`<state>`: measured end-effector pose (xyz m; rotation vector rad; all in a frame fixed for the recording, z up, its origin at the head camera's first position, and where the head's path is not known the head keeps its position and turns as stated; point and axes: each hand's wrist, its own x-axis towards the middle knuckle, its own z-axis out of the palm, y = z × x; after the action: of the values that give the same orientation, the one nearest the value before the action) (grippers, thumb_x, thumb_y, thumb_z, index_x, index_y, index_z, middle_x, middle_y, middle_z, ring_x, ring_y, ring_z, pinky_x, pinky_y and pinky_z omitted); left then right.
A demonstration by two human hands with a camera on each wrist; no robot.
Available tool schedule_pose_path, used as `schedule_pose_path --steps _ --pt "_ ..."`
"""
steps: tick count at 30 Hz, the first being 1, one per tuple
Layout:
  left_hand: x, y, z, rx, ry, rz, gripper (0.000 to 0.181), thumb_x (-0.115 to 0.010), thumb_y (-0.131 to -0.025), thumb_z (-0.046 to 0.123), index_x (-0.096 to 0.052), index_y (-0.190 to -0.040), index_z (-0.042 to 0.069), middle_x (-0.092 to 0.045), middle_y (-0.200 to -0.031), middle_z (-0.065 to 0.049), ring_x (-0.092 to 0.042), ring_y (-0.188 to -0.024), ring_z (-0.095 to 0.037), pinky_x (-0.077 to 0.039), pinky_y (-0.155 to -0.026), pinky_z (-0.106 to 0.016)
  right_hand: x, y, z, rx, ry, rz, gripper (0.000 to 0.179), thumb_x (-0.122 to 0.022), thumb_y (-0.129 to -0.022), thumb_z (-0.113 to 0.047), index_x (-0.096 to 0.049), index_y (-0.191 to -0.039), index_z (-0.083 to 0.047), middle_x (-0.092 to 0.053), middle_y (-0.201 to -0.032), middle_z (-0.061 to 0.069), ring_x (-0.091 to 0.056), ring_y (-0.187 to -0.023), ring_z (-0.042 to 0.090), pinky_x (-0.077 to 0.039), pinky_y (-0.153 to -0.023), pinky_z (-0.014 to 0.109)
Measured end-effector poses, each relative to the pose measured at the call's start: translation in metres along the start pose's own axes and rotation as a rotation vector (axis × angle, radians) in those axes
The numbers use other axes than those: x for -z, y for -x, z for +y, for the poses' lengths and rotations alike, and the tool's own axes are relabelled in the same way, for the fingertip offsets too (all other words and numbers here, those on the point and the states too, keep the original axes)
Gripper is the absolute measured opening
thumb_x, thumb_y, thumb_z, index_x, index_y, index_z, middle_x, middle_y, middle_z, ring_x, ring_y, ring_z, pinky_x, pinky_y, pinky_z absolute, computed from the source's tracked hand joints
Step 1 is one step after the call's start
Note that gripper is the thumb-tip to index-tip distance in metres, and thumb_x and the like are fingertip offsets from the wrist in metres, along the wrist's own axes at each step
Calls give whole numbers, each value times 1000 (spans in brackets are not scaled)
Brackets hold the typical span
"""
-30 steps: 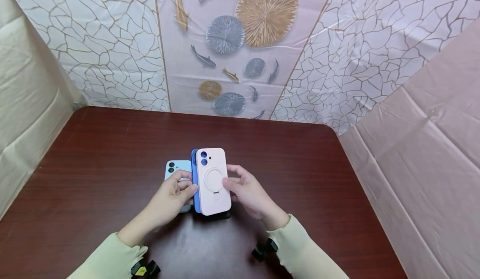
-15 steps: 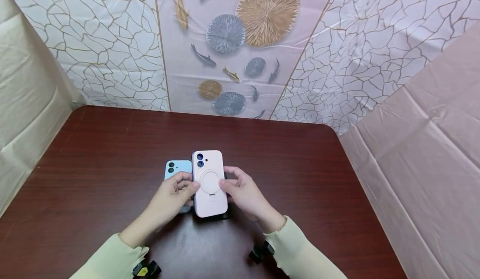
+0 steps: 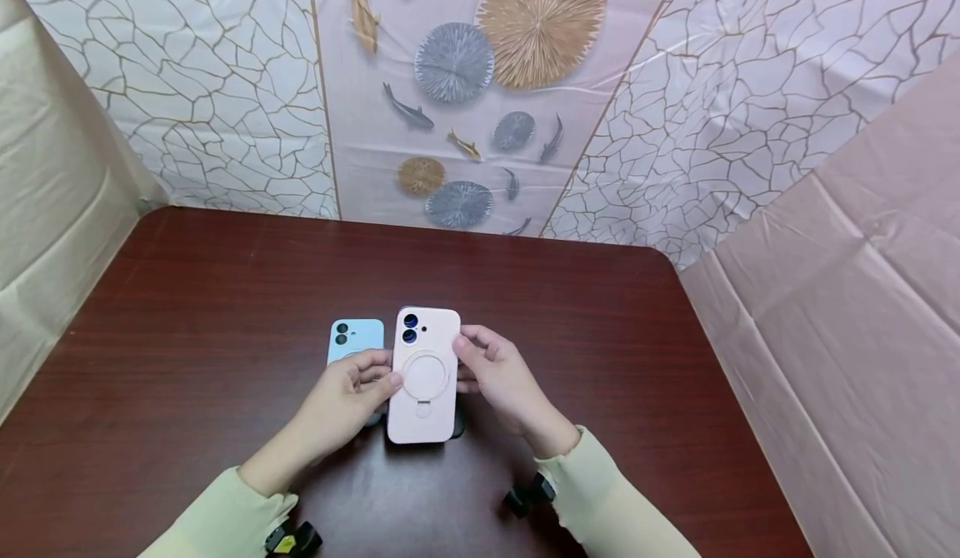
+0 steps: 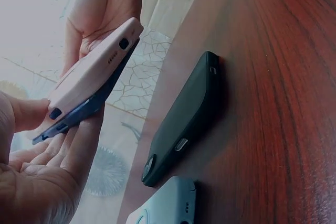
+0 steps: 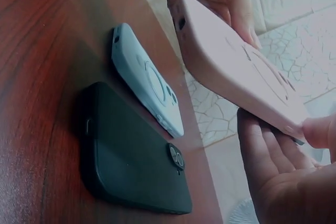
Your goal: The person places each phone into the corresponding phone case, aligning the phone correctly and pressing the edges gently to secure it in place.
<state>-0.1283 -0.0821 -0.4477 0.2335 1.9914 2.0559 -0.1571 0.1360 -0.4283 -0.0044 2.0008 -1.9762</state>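
Note:
Above the table I hold a pink phone case [image 3: 423,420] with a magnetic ring and a camera cutout, tilted over the things below. A dark blue phone case [image 4: 97,103] lies flat under it, almost wholly covered in the head view. My left hand [image 3: 333,404] pinches the pair at the left edge, thumb on the pink face and fingers underneath. On the opposite edge my right hand [image 3: 513,387] pinches them near the top, thumb in front. Below lie a black phone case [image 5: 136,156] and a light blue phone case [image 5: 139,72], side by side on the table.
The dark red wooden table [image 3: 225,291] reaches back to a patterned cloth backdrop [image 3: 247,108]. Pale cloth [image 3: 847,291] hangs along the right side, and cream cloth [image 3: 60,208] along the left.
The blue case, earlier showing along the pink one's left edge, is now nearly lined up behind it. The pair has shifted slightly toward me, and my right hand has moved up its edge.

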Motion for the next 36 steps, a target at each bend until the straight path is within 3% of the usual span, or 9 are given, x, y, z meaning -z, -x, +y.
schedule_pose_path --steps 3,13,19,24,28,33,36 --pt "-1 0 -1 -18 -4 -9 42 -56 -98 6 -45 -132 -15 -62 -115 -27 -67 -95 -26 -55 -75 -34 -1 -1 -1 1 -25 10 32 -55 -100 -18 -57 -126 0 -71 -94 13 -68 -78 17 -56 -70 35" --pt "-4 2 0 -40 -24 -13 40 -53 -100 6 -45 -134 -15 -62 -118 -27 -67 -95 -25 -55 -76 -35 -2 -1 0 -5 -37 52 25 -60 -98 -16 -63 -112 4 -70 -86 7 -67 -73 14 -56 -66 33" --pt "-7 1 0 -48 14 -33 41 -53 -100 9 -46 -133 -15 -63 -116 -26 -67 -95 -25 -55 -77 -37 1 -3 -8 64 -14 50 30 -55 -100 -22 -61 -121 -2 -71 -96 13 -67 -77 18 -56 -67 36" --pt "-8 0 0 -31 6 -47 36 -53 -99 7 -50 -129 -13 -65 -112 -24 -68 -93 -23 -55 -77 -37 -1 -5 -6 80 21 74 28 -57 -99 -22 -63 -117 -1 -71 -95 14 -68 -76 19 -55 -68 40" --pt "-7 -4 4 -16 -1 9 35 -55 -99 9 -52 -129 -9 -65 -112 -21 -68 -92 -21 -55 -76 -35 -6 -5 -3 96 18 77 28 -58 -99 -20 -64 -115 2 -71 -94 15 -67 -74 18 -56 -67 40" --pt "-5 -11 14 -46 -54 140 37 -58 -99 19 -56 -127 -5 -67 -110 -20 -69 -86 -20 -56 -71 -31 -12 -1 -1 89 35 22 28 -58 -98 -17 -63 -118 2 -71 -93 15 -67 -71 17 -56 -68 41" --pt "-4 -14 17 -42 -90 164 36 -58 -99 21 -58 -125 -4 -68 -108 -19 -69 -85 -19 -56 -71 -29 -13 0 0 89 42 -1 28 -59 -98 -17 -63 -118 2 -71 -94 15 -67 -71 17 -56 -68 40"
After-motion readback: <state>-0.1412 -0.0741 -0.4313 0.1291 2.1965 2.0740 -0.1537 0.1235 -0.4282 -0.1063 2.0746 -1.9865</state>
